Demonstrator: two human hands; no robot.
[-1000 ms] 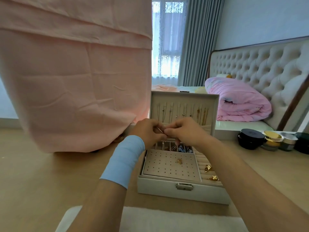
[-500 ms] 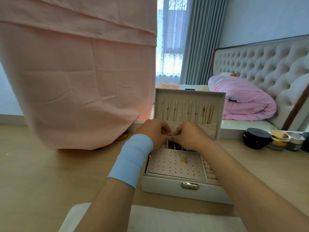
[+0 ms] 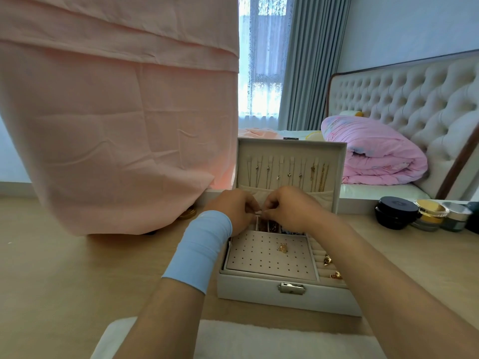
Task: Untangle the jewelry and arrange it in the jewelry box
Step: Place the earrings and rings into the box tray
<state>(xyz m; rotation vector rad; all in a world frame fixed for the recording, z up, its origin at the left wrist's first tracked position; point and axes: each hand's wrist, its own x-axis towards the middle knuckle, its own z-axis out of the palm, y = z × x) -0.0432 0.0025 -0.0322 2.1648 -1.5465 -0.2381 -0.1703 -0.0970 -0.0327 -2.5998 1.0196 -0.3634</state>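
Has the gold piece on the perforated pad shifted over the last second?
No. The gold piece lies at the same spot on the perforated pad, right of its centre, as before; the whole view shifted with the head camera.

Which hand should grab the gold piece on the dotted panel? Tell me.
Probably right: the right hand hovers just behind the gold piece; the left hand sits farther off. Both pinch a small item.

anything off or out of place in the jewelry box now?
Nothing spilled or damaged. One gold piece sits alone on the perforated panel of the jewelry box, seemingly laid loose rather than pinned. The left hand and right hand pinch a small item, too tiny to identify.
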